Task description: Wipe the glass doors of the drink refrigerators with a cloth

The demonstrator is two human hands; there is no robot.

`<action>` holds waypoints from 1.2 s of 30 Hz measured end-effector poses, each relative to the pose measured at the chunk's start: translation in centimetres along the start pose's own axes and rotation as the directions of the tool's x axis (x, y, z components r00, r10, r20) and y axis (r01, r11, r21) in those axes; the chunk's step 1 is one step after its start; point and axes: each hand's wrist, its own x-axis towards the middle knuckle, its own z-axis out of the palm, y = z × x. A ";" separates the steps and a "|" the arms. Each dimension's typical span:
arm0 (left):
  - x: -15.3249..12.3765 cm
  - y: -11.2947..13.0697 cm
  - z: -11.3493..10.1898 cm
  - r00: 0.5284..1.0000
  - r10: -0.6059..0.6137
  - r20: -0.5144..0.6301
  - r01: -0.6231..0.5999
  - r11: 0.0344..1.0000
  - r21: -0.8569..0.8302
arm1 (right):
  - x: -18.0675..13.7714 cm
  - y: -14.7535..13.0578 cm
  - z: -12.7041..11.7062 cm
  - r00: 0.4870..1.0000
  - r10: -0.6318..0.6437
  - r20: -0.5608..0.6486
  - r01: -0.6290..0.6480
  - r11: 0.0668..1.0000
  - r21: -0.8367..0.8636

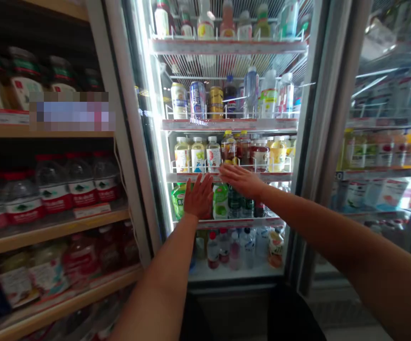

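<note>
Both my arms reach forward toward a lit drinks fridge. My left hand [198, 196] is open, fingers spread and pointing up, before the shelf of green-labelled bottles [220, 201]. My right hand [242, 181] is stretched flat with its fingers toward the left, in front of the white shelf edge [279, 177]. Neither hand holds anything; whether they touch anything I cannot tell. Just behind them stand white-capped juice bottles [214, 155] and yellow-capped dark bottles [229, 148]. Cans [197, 100] and taller bottles fill the shelf above.
On the left, wooden shelves [59, 227] carry red-capped water bottles [82, 177] and brown-filled jars [23, 80]. A metal door frame [328, 118] divides this fridge from another stocked one at right. Small bottles [213, 251] stand on the fridge's lowest level.
</note>
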 end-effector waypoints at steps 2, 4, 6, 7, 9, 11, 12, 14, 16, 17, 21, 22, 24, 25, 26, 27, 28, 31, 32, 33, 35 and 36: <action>0.0 0.0 0.0 1.000 -0.002 0.000 0.002 1.000 -0.001 | -0.7 -0.3 0.3 0.998 -0.043 0.047 0.043 0.999 0.010; -0.1 -0.1 0.1 1.000 0.005 0.000 -0.005 1.000 0.003 | -1.2 -0.2 0.4 0.991 0.110 -0.079 -0.111 0.994 -0.009; -0.1 -0.1 0.2 1.000 0.018 -0.011 -0.017 1.000 0.014 | -1.9 -0.3 0.7 0.942 0.261 -0.211 -0.267 0.964 0.000; -0.1 -0.1 0.2 1.000 0.023 -0.018 -0.023 0.999 0.022 | -2.4 -0.5 0.9 0.939 0.268 -0.215 -0.272 0.962 0.014; -0.2 -0.1 0.0 0.999 0.029 -0.025 -0.027 0.998 0.052 | -3.6 -1.2 1.4 0.985 0.139 -0.101 -0.135 0.990 0.046; -0.3 0.0 -0.3 0.999 0.036 -0.015 -0.034 0.994 0.105 | -4.7 -1.9 2.0 0.997 -0.057 0.042 0.054 0.995 0.088; -0.3 0.0 -0.5 0.999 0.033 -0.014 -0.031 0.991 0.134 | -5.0 -2.3 2.2 0.996 -0.074 0.049 0.070 0.994 0.081; -0.4 -0.1 -0.7 0.999 0.034 -0.017 -0.031 0.983 0.180 | -5.3 -2.7 2.7 0.999 0.025 -0.040 -0.023 0.999 0.029; -0.4 -0.2 -0.7 0.999 0.047 -0.021 -0.041 0.974 0.223 | -5.2 -2.9 3.0 0.963 0.200 -0.180 -0.206 0.978 -0.015; -0.4 -0.3 -0.7 0.998 0.049 -0.027 -0.041 0.970 0.238 | -5.3 -3.0 3.0 0.943 0.248 -0.223 -0.259 0.966 -0.021; -0.4 -0.3 -0.7 0.996 0.067 -0.053 -0.050 0.960 0.275 | -6.0 -2.7 2.7 0.995 -0.019 -0.102 0.017 1.000 -0.020; -0.5 -0.3 -0.7 0.996 0.071 -0.058 -0.052 0.959 0.279 | -6.3 -2.4 2.5 0.994 -0.076 -0.080 0.074 0.997 -0.022; -0.5 -0.2 -0.6 0.995 0.070 -0.064 -0.050 0.959 0.280 | -6.8 -1.7 2.2 0.990 -0.003 -0.144 -0.006 0.998 -0.060; -0.5 -0.2 -0.5 0.996 0.069 -0.064 -0.049 0.960 0.277 | -7.1 -1.4 2.2 0.971 0.103 -0.215 -0.123 0.989 -0.083; -0.5 -0.2 -0.4 0.996 0.069 -0.061 -0.050 0.960 0.274 | -7.3 -1.1 2.2 0.939 0.200 -0.280 -0.235 0.967 -0.095; -0.5 -0.2 -0.4 0.996 0.071 -0.058 -0.053 0.961 0.271 | -7.5 -1.0 2.3 0.912 0.260 -0.317 -0.305 0.947 -0.100; -0.5 -0.2 -0.4 0.996 0.070 -0.059 -0.052 0.962 0.268 | -7.7 -1.0 2.5 0.909 0.267 -0.319 -0.313 0.944 -0.102; -0.4 -0.2 -0.3 0.996 0.067 -0.062 -0.050 0.966 0.253 | -8.2 -1.4 3.1 0.987 0.028 -0.157 -0.042 0.995 -0.089; -0.4 -0.2 -0.3 0.996 0.064 -0.063 -0.047 0.967 0.249 | -8.2 -1.4 3.1 0.993 -0.052 -0.110 0.043 0.996 -0.076; -0.4 -0.2 -0.4 0.996 0.062 -0.063 -0.045 0.968 0.247 | -8.2 -1.4 3.0 0.992 -0.084 -0.093 0.077 0.994 -0.072; -0.4 -0.2 -0.4 0.996 0.068 -0.058 -0.051 0.967 0.251 | -7.9 -1.2 2.7 0.987 0.013 -0.157 -0.028 0.995 -0.095; -0.4 -0.2 -0.4 0.996 0.070 -0.057 -0.053 0.966 0.254 | -7.8 -1.2 2.5 0.971 0.103 -0.217 -0.129 0.986 -0.108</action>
